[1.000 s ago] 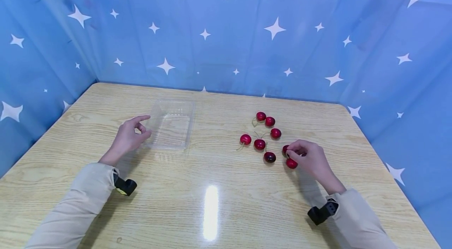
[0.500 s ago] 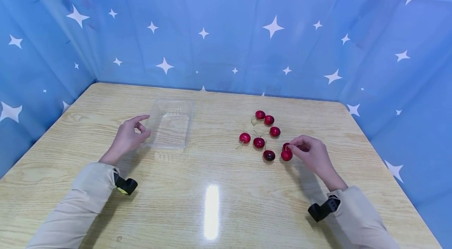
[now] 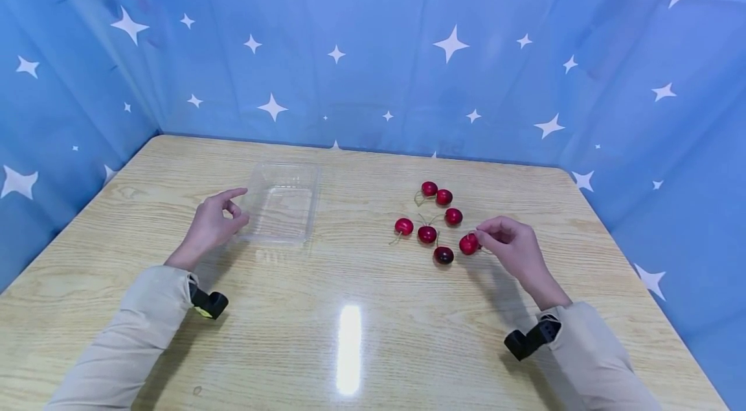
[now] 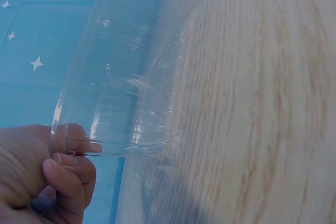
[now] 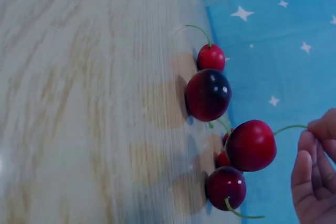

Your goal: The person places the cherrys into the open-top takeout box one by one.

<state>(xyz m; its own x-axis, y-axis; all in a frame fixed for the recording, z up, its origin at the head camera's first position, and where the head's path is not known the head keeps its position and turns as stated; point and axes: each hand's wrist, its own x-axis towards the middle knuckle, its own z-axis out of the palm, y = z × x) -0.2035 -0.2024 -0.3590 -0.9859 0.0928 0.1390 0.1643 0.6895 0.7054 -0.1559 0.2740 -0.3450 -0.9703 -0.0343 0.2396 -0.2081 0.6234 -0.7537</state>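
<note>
My right hand (image 3: 513, 249) pinches a bright red cherry (image 5: 252, 145) by its thin green stem, between thumb and forefinger. In the right wrist view that cherry hangs out in front of the fingertips, overlapping other cherries behind it. A darker cherry (image 5: 226, 188) with a curved stem lies on the table beside it, mostly hidden in the head view. At the left, my left hand (image 3: 212, 223) holds the near-left rim of a clear plastic box (image 3: 285, 243). Its forefinger shows through the clear wall in the left wrist view, with the other fingers curled below.
Several cherries (image 3: 427, 234) with stems lie loosely grouped on the wooden table (image 3: 280, 340), between the box and my right hand. Behind the table hangs a blue curtain (image 3: 373, 61) with white stars.
My right hand has raised the red cherry by its stem and shifted it slightly left and away from me. My left hand and the plastic box have stayed in place.
</note>
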